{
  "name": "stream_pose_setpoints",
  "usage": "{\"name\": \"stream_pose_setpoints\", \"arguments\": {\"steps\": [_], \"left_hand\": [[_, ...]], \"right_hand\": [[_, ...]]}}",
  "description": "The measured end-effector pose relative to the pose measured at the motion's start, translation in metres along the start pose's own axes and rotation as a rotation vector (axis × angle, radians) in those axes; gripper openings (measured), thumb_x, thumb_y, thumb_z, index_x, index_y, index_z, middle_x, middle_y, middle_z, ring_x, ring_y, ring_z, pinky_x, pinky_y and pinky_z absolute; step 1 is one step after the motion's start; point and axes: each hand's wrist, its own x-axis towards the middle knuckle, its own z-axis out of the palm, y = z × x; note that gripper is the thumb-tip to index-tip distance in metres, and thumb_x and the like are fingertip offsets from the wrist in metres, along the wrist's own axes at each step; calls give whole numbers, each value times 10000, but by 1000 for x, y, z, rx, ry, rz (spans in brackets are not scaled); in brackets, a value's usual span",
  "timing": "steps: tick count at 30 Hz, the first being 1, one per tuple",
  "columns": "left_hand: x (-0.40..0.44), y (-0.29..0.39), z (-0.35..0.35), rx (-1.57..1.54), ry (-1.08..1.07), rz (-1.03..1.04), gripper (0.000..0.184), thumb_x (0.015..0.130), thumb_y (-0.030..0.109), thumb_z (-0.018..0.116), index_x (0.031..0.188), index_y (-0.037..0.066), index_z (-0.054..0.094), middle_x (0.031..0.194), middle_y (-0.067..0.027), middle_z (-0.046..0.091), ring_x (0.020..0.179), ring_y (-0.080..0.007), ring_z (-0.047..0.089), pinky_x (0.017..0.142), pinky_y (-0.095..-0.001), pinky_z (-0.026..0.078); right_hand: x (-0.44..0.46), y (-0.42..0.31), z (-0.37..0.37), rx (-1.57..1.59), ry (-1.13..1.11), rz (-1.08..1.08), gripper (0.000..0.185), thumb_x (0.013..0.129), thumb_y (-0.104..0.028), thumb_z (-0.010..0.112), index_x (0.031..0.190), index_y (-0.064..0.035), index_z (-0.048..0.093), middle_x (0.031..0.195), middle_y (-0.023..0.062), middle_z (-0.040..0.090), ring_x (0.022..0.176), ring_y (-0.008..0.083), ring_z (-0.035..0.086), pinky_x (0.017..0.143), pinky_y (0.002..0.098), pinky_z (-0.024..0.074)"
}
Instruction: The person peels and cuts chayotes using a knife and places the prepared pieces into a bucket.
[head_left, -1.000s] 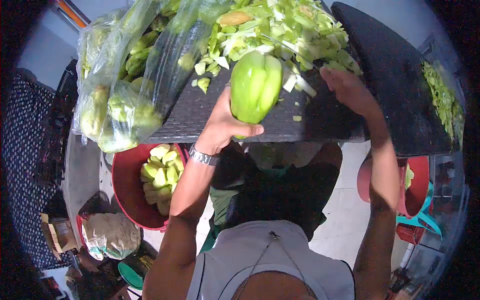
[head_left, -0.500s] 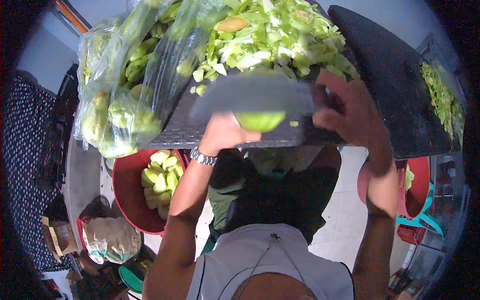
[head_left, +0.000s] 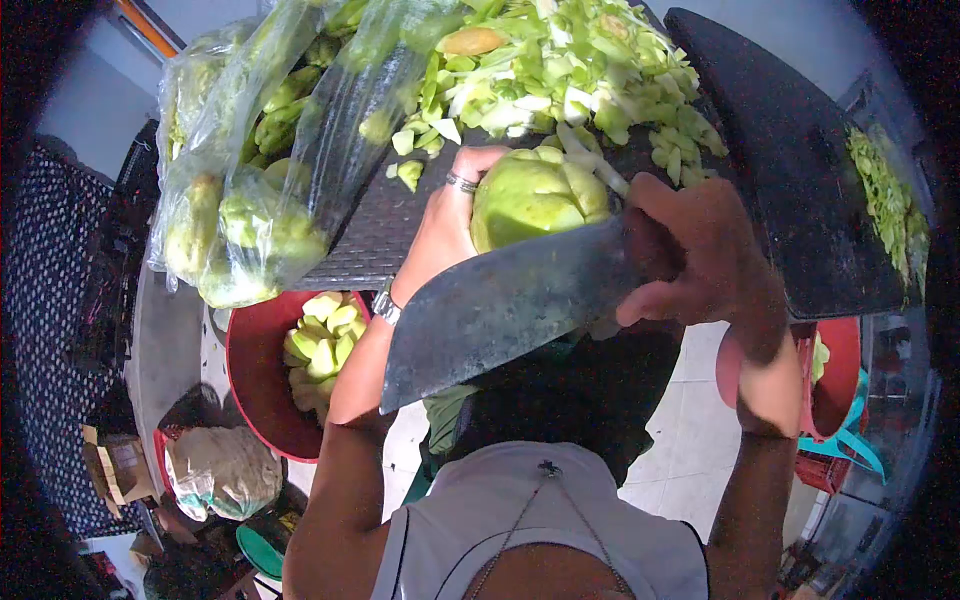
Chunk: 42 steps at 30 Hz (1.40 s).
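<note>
A pale green chayote-like vegetable (head_left: 540, 197) is gripped in my left hand (head_left: 447, 222), near the front edge of the dark woven table (head_left: 370, 235). My right hand (head_left: 705, 255) is closed round the handle of a large, broad knife (head_left: 500, 310). The dark blade points left and slopes down, just in front of the vegetable and partly over its lower side. Behind them lies a heap of green peelings and cut pieces (head_left: 560, 75). My left hand wears a ring and a metal watch.
Clear plastic bags of green vegetables (head_left: 240, 220) sit at the left of the table. Below stands a red bucket (head_left: 262, 390) with pale cut pieces, and another red bucket (head_left: 838, 380) is at the right. A dark board (head_left: 790, 170) rises at the right.
My left hand has tilted the vegetable so its lobed end shows. My right hand brought the knife up across the front, and its blade, blurred earlier, now hangs nearer my body.
</note>
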Motion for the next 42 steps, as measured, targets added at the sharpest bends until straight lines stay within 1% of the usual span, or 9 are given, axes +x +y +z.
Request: {"name": "stream_pose_setpoints", "arguments": {"steps": [8,15,19,22,26,29,32,35,42], "left_hand": [[1,9,2,-27,-10,-34,800,666,286,937,1283,95,465,1124,-143,687,1059,-255,682,916,-366,516],[2,-1,-5,213,-25,191,912,558,257,970,1285,61,455,1178,-148,647,1106,-234,647,948,-352,500],[3,-21,-16,-171,-15,-32,973,501,134,927,1326,55,418,1207,-75,575,1135,-192,572,1003,-347,463],[0,-27,-14,-138,-56,-174,1007,526,59,914,1386,45,389,1232,-61,563,1128,-167,561,1007,-337,458],[12,3,-9,-483,85,-437,1070,560,21,924,1466,12,353,1321,-89,562,1148,-198,583,996,-339,472],[5,5,-29,-1096,238,-209,787,802,214,775,1447,-33,396,1385,-188,542,1189,-315,598,1025,-449,492],[2,-29,-37,-1507,-80,-218,975,741,383,774,1504,-9,309,1426,-318,461,1111,-410,633,929,-544,555],[-8,-30,-32,-1477,-187,-302,951,679,237,771,1476,-54,341,1274,-373,543,917,-398,679,693,-485,626],[-8,-9,2,-1004,-132,-404,956,673,-33,773,1497,8,289,1216,-225,605,1040,-386,677,801,-449,607]], "right_hand": [[4,-13,-11,-35,-155,76,744,658,-734,780,956,-82,577,610,84,600,606,363,666,567,434,515],[-2,42,12,19,50,249,613,824,-611,722,893,-23,564,726,100,603,704,234,639,647,363,478],[-20,123,8,47,-149,477,402,999,-362,605,1010,39,626,906,104,671,898,190,629,809,374,484],[-28,127,23,157,-14,453,493,1003,-479,546,1118,-17,670,1045,214,683,1022,386,652,929,444,489],[-33,114,35,129,83,400,469,1008,-458,549,1080,-17,691,1027,221,679,1025,392,641,942,447,480],[-50,116,43,74,3,486,439,995,-435,585,1104,-25,697,1011,218,679,1034,391,642,948,440,483],[-47,87,31,229,71,696,400,992,-441,595,1068,-54,656,915,109,605,909,268,551,818,370,428],[-61,100,48,358,147,551,417,1015,-487,550,915,-82,571,766,-95,429,647,26,349,546,238,302],[-46,56,49,376,223,507,494,969,-557,585,908,-66,564,675,-51,423,617,50,376,540,266,320]]}}
